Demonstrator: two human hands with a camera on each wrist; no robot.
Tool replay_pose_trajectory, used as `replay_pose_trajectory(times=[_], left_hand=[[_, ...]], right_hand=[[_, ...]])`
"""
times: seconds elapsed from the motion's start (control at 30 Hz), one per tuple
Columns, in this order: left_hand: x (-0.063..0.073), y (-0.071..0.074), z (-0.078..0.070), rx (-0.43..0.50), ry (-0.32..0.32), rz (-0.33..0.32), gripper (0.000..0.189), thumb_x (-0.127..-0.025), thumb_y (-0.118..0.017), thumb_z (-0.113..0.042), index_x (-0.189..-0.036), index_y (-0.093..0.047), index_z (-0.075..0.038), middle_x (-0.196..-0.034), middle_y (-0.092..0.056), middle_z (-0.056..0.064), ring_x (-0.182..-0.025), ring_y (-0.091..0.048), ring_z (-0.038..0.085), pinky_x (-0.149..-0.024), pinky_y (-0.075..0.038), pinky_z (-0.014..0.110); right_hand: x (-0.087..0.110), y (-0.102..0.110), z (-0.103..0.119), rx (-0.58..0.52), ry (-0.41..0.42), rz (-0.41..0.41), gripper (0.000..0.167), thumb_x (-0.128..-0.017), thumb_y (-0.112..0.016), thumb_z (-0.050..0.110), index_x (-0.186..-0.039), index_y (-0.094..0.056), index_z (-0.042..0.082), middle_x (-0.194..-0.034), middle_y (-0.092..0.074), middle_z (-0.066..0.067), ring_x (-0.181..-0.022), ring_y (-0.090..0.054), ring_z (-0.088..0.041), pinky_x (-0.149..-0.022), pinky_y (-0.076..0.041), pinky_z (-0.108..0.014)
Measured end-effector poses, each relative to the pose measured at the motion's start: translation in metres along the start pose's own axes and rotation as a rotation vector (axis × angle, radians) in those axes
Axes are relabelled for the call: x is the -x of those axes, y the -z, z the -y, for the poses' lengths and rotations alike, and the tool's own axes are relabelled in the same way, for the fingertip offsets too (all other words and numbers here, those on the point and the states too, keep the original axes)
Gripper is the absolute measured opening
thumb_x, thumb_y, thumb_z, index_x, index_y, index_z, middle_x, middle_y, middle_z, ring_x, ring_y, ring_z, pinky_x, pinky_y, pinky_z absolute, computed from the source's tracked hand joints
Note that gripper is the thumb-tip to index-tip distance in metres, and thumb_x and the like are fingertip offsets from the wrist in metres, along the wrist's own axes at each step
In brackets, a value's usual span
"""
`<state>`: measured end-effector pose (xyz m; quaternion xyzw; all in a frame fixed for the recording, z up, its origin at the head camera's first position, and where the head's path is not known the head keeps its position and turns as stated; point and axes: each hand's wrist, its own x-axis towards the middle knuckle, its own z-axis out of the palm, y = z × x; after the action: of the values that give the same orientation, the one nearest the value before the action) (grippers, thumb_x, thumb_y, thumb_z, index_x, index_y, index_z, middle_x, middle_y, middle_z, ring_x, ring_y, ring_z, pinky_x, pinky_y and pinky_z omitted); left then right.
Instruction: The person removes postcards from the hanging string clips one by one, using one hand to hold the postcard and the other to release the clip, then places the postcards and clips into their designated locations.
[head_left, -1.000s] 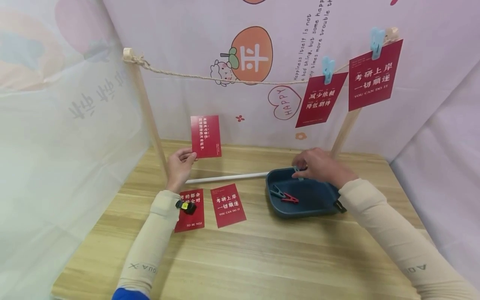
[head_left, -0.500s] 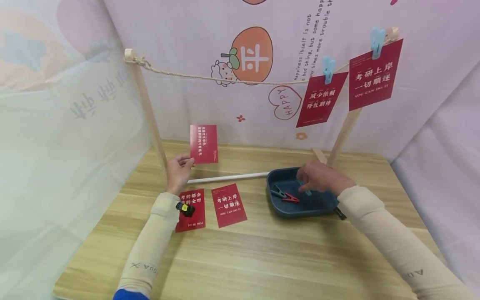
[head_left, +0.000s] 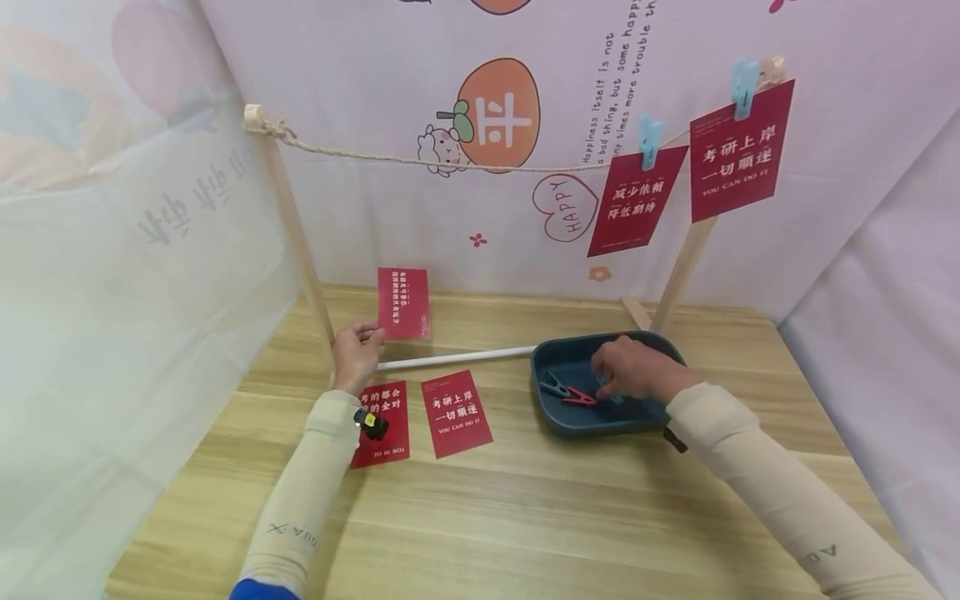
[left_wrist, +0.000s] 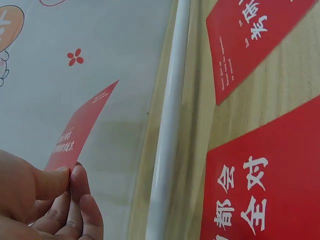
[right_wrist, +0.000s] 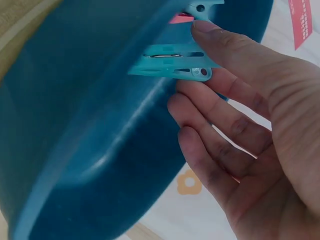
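Observation:
My left hand (head_left: 356, 354) pinches a red card (head_left: 404, 303) by its edge, between thumb and fingers, near the left post. The left wrist view shows this card (left_wrist: 82, 127) tilted, with white writing. Inside the dark blue basin (head_left: 551, 417), my right hand (head_left: 637, 368) holds a light blue clothespin (right_wrist: 172, 62) between thumb and index finger, the other fingers loosely bent below. A grey-blue clothespin (head_left: 553, 384) and a red clothespin (head_left: 579, 397) lie at the basin's left side. Two more red cards lie on the table, one lettered card (head_left: 456, 413) beside another (head_left: 386, 429).
A rope (head_left: 450, 164) runs between two wooden posts, the left post (head_left: 292, 225) and the right post (head_left: 684, 271). Two red cards hang at its right end, a nearer card (head_left: 636, 204) and an outer card (head_left: 742, 158), each under a light blue clothespin. A white rod (head_left: 457, 358) crosses the table.
My right hand has lowered into the basin with the light blue clothespin. The left hand has dipped slightly, bringing its card down.

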<state>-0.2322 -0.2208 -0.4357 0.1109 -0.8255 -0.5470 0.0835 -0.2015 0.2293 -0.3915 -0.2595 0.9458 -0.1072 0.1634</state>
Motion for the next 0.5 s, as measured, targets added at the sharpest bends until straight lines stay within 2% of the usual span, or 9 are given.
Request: replay_pose_trajectory(times=[0.07, 0.27, 0.37, 0.5], left_hand=[[-0.001, 0.000, 0.002, 0.001, 0.005, -0.004, 0.031, -0.107, -0.059, -0.009, -0.133, -0.065, 0.006, -0.126, -0.071, 0.028, -0.118, -0.071, 0.041, -0.083, -0.058, 0.024], [-0.005, -0.001, 0.009, -0.037, 0.014, 0.001, 0.030, -0.107, -0.057, -0.008, -0.132, -0.064, 0.007, -0.124, -0.069, 0.028, -0.113, -0.070, 0.039, -0.070, -0.053, 0.014], [-0.006, -0.002, 0.012, -0.062, 0.027, 0.002, 0.030, -0.108, -0.056, -0.009, -0.131, -0.065, 0.007, -0.123, -0.068, 0.027, -0.110, -0.069, 0.037, -0.069, -0.053, 0.015], [-0.006, -0.004, 0.011, -0.094, 0.046, -0.007, 0.030, -0.109, -0.054, -0.010, -0.132, -0.064, 0.006, -0.123, -0.068, 0.025, -0.108, -0.068, 0.034, -0.075, -0.055, 0.022]], right_hand=[[0.000, -0.002, 0.000, -0.007, -0.009, 0.006, 0.036, -0.087, -0.088, 0.021, -0.115, -0.077, 0.002, -0.100, -0.078, -0.011, -0.085, -0.070, -0.016, -0.084, -0.066, -0.044], [-0.002, -0.010, -0.001, -0.021, -0.042, 0.023, 0.035, -0.086, -0.089, 0.022, -0.115, -0.077, 0.004, -0.099, -0.078, -0.008, -0.084, -0.069, -0.015, -0.084, -0.066, -0.043], [-0.002, -0.014, -0.002, -0.015, -0.045, 0.015, 0.036, -0.086, -0.090, 0.022, -0.114, -0.077, 0.004, -0.099, -0.078, -0.009, -0.083, -0.068, -0.015, -0.084, -0.066, -0.043], [-0.002, -0.016, -0.001, 0.007, -0.044, 0.003, 0.034, -0.086, -0.090, 0.022, -0.112, -0.077, 0.004, -0.100, -0.077, -0.009, -0.084, -0.068, -0.016, -0.083, -0.066, -0.043]])
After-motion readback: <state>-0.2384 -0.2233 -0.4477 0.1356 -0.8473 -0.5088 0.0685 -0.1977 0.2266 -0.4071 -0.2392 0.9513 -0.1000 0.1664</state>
